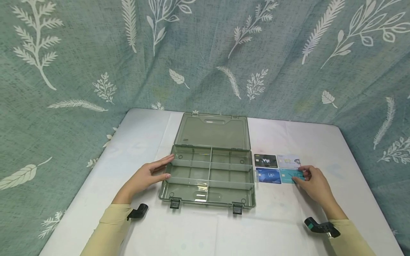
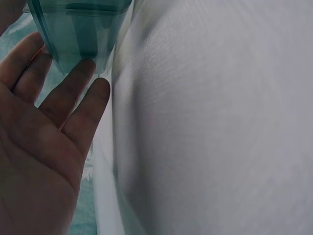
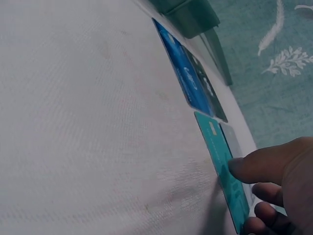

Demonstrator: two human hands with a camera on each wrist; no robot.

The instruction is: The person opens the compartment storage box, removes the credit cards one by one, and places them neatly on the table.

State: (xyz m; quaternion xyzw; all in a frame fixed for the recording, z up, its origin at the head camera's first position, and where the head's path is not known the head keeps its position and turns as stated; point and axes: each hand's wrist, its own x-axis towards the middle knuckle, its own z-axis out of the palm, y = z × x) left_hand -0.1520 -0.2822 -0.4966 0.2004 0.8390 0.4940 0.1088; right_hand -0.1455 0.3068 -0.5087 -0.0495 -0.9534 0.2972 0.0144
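Note:
A see-through grey-green compartment box (image 1: 209, 193) lies with its lid (image 1: 213, 131) folded back. My left hand (image 1: 148, 176) is at the box's left side, fingers spread and fingertips at the wall; the left wrist view shows the palm and the box's end (image 2: 83, 34). Flat on the table, right of the box, is a two-by-two block of cards: black (image 1: 266, 161), white-grey (image 1: 285, 160), blue (image 1: 268, 176) and teal (image 1: 286, 176). My right hand (image 1: 315, 183) is over the teal card's right end, its thumb (image 3: 249, 166) across the card and its other fingers loosely bent.
Two black latches (image 1: 174, 203) stick out at the box's front edge. White cloth (image 1: 262, 231) covers the table. A green leaf-patterned curtain (image 1: 205, 71) stands behind and along both sides. Each wrist carries a black strap camera (image 1: 321, 227).

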